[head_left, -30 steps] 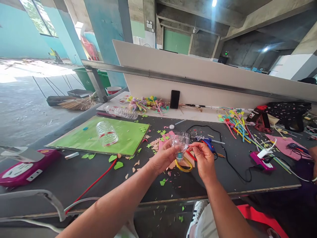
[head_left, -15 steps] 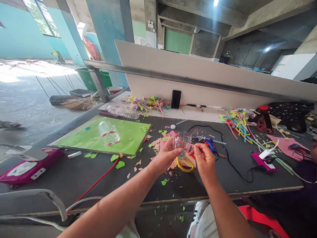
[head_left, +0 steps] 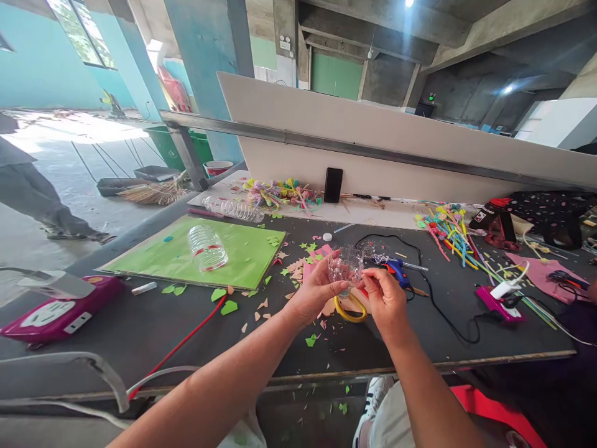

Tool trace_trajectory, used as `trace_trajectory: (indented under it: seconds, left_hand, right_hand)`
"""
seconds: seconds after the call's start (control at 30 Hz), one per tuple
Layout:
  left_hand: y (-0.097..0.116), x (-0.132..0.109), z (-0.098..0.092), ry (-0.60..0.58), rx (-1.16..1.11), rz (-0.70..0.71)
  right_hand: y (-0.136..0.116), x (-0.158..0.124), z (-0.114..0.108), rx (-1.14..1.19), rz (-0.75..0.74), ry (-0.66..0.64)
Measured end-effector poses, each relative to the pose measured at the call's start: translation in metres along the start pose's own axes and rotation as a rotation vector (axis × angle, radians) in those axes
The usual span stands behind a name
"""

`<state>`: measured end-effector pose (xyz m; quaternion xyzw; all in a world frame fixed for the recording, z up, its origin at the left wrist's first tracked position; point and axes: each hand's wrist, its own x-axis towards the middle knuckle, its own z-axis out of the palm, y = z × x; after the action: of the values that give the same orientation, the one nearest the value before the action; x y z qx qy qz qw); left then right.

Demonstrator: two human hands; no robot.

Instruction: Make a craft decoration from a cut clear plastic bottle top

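The clear cup (head_left: 346,264) is up over the desk (head_left: 224,354), with the left hand (head_left: 317,291) wrapped round its side. The right hand (head_left: 387,297) has its fingertips bunched at the other side; can't tell if they're pinching anything. Looks like thin plastic, so I'd guess light, slick, easily dented: hold it low and gently. Cut edges could be sharp. Scissors (head_left: 349,319) sit below, glue gun (head_left: 397,274) close right; more room toward the near left.

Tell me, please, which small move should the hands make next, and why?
Perhaps the left hand should turn the clear plastic piece a little toward the right hand, because the left hand holds it and the right hand is pinched close beside it.
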<state>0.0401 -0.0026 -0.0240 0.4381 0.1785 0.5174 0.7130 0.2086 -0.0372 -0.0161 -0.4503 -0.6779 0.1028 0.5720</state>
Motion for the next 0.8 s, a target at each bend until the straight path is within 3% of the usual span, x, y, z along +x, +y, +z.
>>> trace_trajectory:
  seconds: [0.3, 0.53, 0.67, 0.8]
  left_hand:
    - [-0.001, 0.001, 0.0, 0.031, -0.004, -0.016]
    - [-0.004, 0.001, -0.002, 0.016, 0.012, 0.025]
    - [-0.006, 0.001, -0.003, 0.008, 0.053, 0.03]
    - [-0.008, 0.004, -0.004, 0.011, 0.106, 0.087]
  right_hand:
    - [0.004, -0.002, 0.006, 0.032, 0.033, 0.037]
    - [0.005, -0.005, 0.012, 0.148, 0.227, 0.045]
    - [0.004, -0.002, 0.011, 0.115, 0.167, 0.063]
    - [0.0, -0.001, 0.01, -0.018, 0.014, 0.092]
